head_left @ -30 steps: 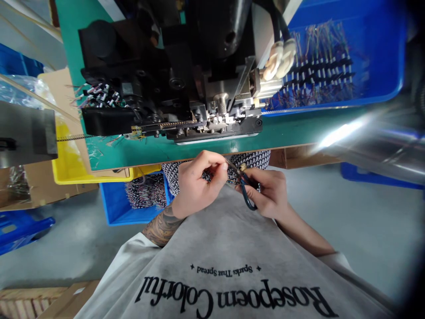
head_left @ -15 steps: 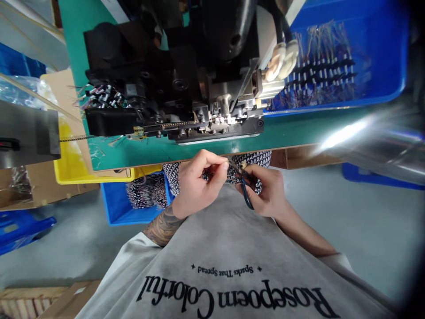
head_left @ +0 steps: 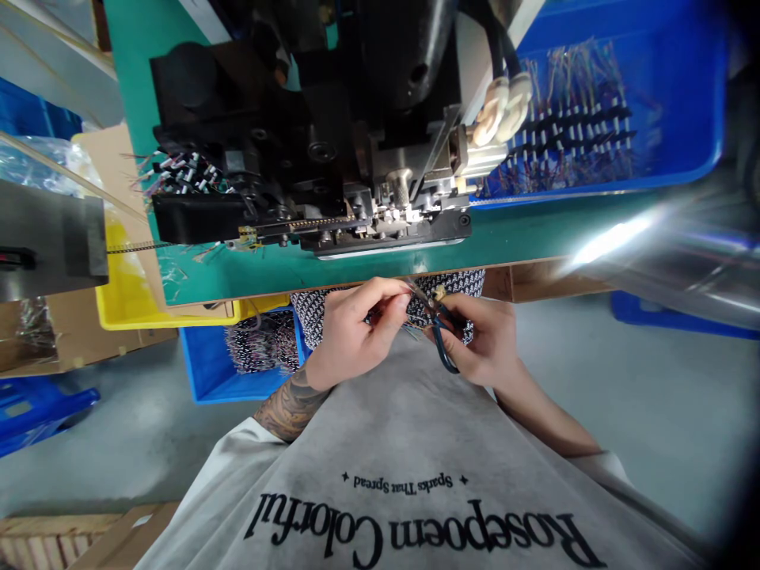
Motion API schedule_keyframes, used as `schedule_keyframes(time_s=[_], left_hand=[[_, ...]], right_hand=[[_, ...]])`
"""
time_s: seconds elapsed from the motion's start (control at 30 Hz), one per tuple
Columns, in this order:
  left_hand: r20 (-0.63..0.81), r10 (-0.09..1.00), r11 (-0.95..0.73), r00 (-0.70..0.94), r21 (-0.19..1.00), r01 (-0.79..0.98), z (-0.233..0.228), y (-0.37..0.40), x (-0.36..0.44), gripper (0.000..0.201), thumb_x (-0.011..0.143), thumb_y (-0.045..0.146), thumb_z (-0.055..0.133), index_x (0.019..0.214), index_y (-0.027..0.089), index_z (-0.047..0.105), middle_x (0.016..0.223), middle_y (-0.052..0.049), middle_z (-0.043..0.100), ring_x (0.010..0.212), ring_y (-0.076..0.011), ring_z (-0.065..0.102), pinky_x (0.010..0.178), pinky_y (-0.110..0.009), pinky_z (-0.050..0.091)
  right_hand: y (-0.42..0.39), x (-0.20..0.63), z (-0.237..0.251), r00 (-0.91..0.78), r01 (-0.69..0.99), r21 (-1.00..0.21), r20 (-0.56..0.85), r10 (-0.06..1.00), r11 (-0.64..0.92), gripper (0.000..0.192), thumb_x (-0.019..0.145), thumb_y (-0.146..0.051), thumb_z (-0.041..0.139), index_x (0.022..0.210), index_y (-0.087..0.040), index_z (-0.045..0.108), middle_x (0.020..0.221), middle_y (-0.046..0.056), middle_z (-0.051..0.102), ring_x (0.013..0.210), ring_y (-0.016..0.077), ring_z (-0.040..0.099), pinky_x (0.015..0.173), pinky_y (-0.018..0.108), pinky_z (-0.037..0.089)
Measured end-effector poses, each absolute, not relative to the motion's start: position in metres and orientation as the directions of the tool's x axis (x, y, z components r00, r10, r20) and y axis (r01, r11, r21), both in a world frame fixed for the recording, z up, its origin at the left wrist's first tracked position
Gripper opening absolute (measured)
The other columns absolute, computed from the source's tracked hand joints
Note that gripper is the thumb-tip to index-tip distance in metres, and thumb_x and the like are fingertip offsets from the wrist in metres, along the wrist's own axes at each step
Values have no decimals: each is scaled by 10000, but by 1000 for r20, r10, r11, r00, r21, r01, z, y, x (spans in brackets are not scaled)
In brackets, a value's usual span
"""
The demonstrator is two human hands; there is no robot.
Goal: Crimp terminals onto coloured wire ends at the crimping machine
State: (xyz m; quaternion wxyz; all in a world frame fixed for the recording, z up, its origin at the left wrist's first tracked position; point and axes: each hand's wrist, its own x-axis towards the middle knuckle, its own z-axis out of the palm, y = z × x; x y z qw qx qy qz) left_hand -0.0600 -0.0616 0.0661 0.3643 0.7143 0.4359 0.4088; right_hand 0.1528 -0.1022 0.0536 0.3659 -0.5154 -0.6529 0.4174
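A thin wire point(head_left: 416, 290) is pinched between the fingertips of the left hand point(head_left: 350, 332), just below the front edge of the green bench point(head_left: 522, 233). Small blue-handled snips point(head_left: 442, 336) are gripped in the closed right hand point(head_left: 484, 340), tips touching the wire. The black machine point(head_left: 309, 134) is seated on the bench above; a blue bin point(head_left: 670, 95) occupies its right end.

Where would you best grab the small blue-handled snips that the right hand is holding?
By the dark blue handle loop, coming from the right, as the right hand does. The thin blades point up-left toward the left hand, so that end is best avoided.
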Motion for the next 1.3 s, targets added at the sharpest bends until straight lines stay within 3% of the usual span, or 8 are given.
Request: schedule_keyframes(time_s=[0.2, 0.33, 0.53, 0.77, 0.9, 1.0, 1.1, 1.3], left_hand=[[272, 906, -382, 325, 855, 350, 66, -61, -61, 111, 1048, 216, 635, 952, 204, 689, 711, 31, 741, 545, -91, 625, 519, -232, 462], [263, 911, -362, 317, 878, 312, 63, -60, -60, 117, 1051, 230, 635, 946, 207, 680, 593, 65, 641, 471, -84, 519, 518, -241, 443], [140, 940, -183, 311, 977, 111, 54, -61, -58, 165, 1065, 306, 645, 939, 207, 685, 515, 78, 554, 407, -78, 432, 436, -248, 335], [-100, 875, 100, 474, 995, 26, 47, -53, -71, 206, 1045, 357, 698, 927, 190, 720, 563, 36, 624, 422, -88, 543, 400, -212, 378], [41, 872, -123, 487, 983, 138, 55, -50, -78, 265, 1030, 292, 687, 783, 194, 690, 640, 4, 656, 543, -110, 591, 495, -241, 441], [263, 884, -350, 387, 921, 172, 57, -53, -77, 221, 1000, 274, 689, 789, 211, 666, 874, -38, 706, 686, -141, 622, 599, -290, 504], [345, 860, -413, 376, 903, 116, 54, -59, -72, 166, 1018, 258, 641, 856, 225, 639, 1088, -60, 736, 703, -140, 633, 644, -322, 543], [334, 858, -367, 391, 930, 9, 42, -62, -62, 252, 1081, 246, 528, 831, 233, 498, 728, 2, 578, 662, -154, 568, 634, -313, 489]], right_hand=[[-104, 151, 51, -165, 299, -954, -28, 986, 23, 121, 874, -275, 788, 882, -200, 693, 636, -53, 528, 550, 93, 415, 536, 271, 321], [-109, 140, 46, -133, 21, -980, -201, 971, -200, 205, 869, -334, 826, 803, -188, 698, 652, -34, 559, 576, 98, 439, 537, 263, 316], [-120, 123, 26, -182, -372, -845, -340, 923, -384, 319, 847, -488, 838, 862, -177, 769, 615, -37, 536, 527, 91, 390, 506, 253, 280], [-118, 135, 19, -210, -341, -864, -314, 926, -370, 305, 858, -478, 839, 891, -180, 786, 617, -33, 535, 531, 93, 408, 493, 248, 266], [-114, 140, 19, -238, -337, -854, -331, 913, -397, 301, 860, -487, 841, 870, -194, 775, 631, -34, 542, 518, 83, 375, 478, 242, 240], [-112, 138, 18, -308, -354, -796, -396, 865, -491, 348, 841, -533, 839, 875, -192, 779, 624, -35, 524, 502, 81, 350, 461, 243, 226], [-111, 135, 18, -384, -373, -744, -419, 823, -553, 366, 832, -546, 832, 877, -185, 789, 585, -42, 496, 491, 86, 368, 453, 239, 243], [-117, 125, 16, -408, -436, -672, -446, 797, -599, 339, 823, -502, 838, 836, -170, 770, 574, -46, 495, 479, 81, 365, 443, 238, 235]])
